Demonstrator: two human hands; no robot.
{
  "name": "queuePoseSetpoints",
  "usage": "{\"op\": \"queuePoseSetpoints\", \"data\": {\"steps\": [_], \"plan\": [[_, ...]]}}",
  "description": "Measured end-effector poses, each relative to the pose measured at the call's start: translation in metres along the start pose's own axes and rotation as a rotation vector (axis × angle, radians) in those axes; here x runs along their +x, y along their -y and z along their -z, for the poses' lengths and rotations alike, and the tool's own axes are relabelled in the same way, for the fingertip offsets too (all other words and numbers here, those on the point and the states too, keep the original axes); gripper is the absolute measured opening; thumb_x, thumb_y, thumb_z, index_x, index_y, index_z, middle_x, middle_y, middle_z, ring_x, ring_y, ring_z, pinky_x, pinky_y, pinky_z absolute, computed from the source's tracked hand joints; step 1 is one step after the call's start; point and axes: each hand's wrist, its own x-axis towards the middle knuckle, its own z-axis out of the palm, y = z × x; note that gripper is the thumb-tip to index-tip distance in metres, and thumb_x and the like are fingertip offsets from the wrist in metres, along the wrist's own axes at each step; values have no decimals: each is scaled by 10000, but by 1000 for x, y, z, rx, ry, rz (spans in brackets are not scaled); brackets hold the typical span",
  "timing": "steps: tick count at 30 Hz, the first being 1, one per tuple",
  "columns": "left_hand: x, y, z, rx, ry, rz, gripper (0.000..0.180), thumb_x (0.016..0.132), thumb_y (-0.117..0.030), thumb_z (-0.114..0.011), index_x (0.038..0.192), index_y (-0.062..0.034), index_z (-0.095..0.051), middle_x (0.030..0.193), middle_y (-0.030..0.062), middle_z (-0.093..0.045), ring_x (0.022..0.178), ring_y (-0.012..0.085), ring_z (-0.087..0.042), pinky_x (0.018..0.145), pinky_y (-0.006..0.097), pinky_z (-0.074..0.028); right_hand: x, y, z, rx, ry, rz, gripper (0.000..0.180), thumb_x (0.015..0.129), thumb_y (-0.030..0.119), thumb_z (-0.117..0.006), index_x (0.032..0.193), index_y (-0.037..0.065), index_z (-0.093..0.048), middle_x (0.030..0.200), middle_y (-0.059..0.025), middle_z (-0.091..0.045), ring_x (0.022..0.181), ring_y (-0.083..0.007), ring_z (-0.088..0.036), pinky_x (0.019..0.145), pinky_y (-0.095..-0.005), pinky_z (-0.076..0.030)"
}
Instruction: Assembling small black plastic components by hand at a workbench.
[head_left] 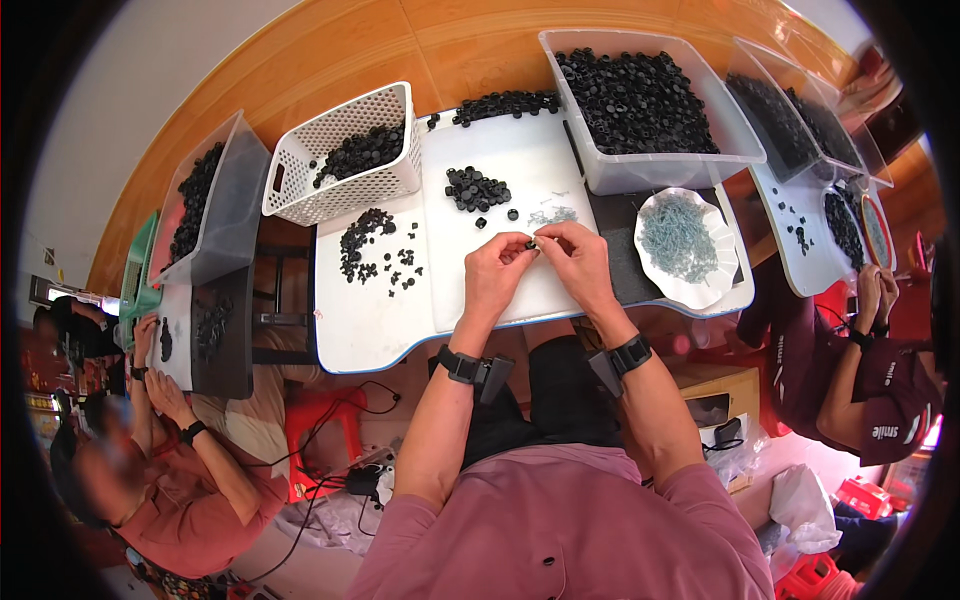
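Observation:
My left hand [495, 272] and my right hand [577, 260] meet over the white table [360, 330]. Together their fingertips pinch one small black round part [532, 243]. A small heap of black parts [476, 189] lies just beyond my hands. A few pale thin metal pieces [552, 215] lie next to my right fingers. A white scalloped plate [722, 285] to the right holds many grey-blue metal pieces. Scattered black parts [375, 250] lie to the left.
A white perforated basket [340, 195] and a clear bin [640, 170] hold black parts at the back. A person on the left [170, 460] and a person on the right [860, 380] work at their own tables. A red stool [322, 420] and cables lie below.

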Motion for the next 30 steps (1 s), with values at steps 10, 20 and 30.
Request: {"op": "queuePoseSetpoints", "data": {"steps": [10, 20, 30], "plan": [[-1, 2, 1, 23, -2, -30, 192, 868, -87, -810, 1040, -13, -767, 842, 81, -768, 725, 124, -700, 684, 278, -569, 1, -4, 1, -62, 57, 32, 80, 882, 82, -777, 920, 18, -748, 828, -69, -697, 658, -142, -605, 613, -281, -486], [-2, 6, -1, -146, -9, 42, 231, 890, -63, -801, 1097, -1, -719, 886, 62, -777, 762, 82, -686, 680, 245, -543, 0, -8, 4, 47, 60, -108, 144, 902, 83, -759, 1035, 29, -771, 874, -27, -744, 676, -69, -568, 627, -248, -474], [-2, 6, 5, -186, 5, 17, 194, 874, -49, -808, 1064, -39, -766, 864, -16, -708, 689, 31, -548, 605, 211, -459, 4, -13, 6, 366, 190, -214, 144, 946, 12, -698, 1077, -33, -736, 939, -52, -747, 813, -92, -678, 716, -237, -547]]}}
